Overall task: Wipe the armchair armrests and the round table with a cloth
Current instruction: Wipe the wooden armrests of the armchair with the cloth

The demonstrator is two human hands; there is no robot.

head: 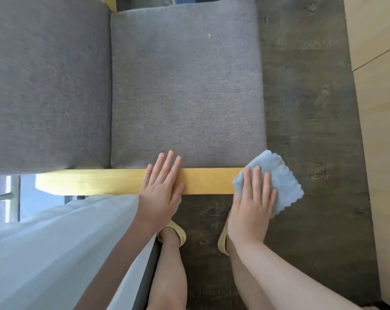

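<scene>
Head view: my right hand [253,198] lay flat, fingers spread, pressing the cloth [276,180] onto the front end of the armrest [203,181], cloth overhanging the tip. My left hand [161,186] lay open and empty mid-armrest, bracing. Cloth looked light, soft and floppy; likely to bunch, so I'd pin it under the palm, not pinch an edge. Round table not in view.

One armchair [144,86] is in view, with two grey cushions: a seat cushion [187,86] and a back cushion [48,86]. One wooden armrest [88,181] shows in full. There is one blue cloth [279,182]. Two hands appear, the left hand [161,186] and the right hand [252,204]. Two yellow sandals [178,231] stand on the floor.
</scene>
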